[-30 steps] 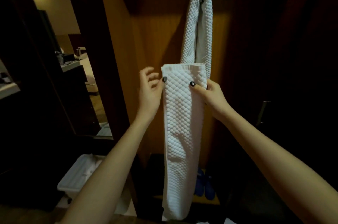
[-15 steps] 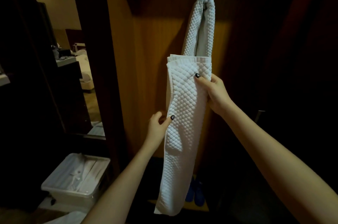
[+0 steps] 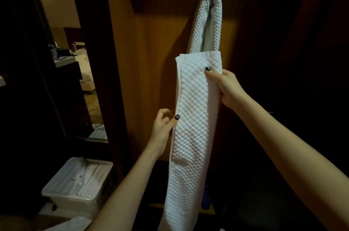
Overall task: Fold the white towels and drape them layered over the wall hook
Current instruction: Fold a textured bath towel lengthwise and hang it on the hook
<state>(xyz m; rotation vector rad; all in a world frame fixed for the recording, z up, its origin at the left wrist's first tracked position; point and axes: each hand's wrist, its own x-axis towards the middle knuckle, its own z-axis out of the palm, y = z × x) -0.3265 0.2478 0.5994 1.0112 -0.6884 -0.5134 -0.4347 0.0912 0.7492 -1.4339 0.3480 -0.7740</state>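
White folded towel [image 3: 192, 117]: right hand [image 3: 226, 87] pinches its right edge, left hand [image 3: 162, 127] pinches its left edge.

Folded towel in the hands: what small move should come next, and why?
Probably raise the folded towel higher: right hand grips its top, left hand pinches its left edge, and its top edge hangs below the fold of the hung towel it should layer over.

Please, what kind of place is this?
Probably a hotel room: a bed shows at the left, a lined bin stands on the floor, and a white towel hangs on a wood-panelled wall.
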